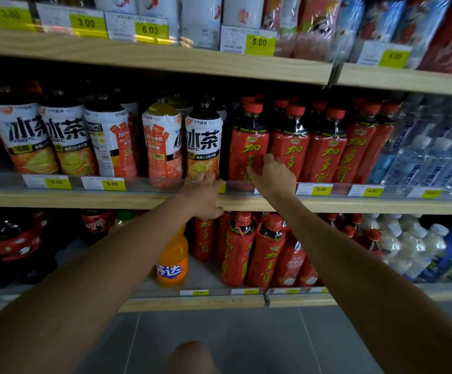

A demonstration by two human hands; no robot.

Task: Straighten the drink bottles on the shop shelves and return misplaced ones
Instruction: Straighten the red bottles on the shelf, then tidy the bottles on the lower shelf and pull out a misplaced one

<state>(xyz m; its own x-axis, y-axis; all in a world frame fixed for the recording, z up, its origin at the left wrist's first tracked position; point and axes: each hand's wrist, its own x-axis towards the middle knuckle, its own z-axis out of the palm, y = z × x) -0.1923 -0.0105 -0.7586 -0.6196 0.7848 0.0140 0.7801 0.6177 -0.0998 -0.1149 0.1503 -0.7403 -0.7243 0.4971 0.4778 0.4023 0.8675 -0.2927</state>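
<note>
Both stand upright at twelve o'clock: your left hand touches the base of the lemon tea bottle, grip unclear; your right hand clasps the red herbal-tea bottle.

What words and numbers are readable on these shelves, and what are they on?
"3.00": upper left price tag
"6.00": upper middle price tag
"5.00": middle-shelf price tag
"冰茶": white tea bottle
"加多寶": red bottle
"芬达": orange bottle
"100%中奖": pink bottle
Tags' small print: too blurred.
</note>
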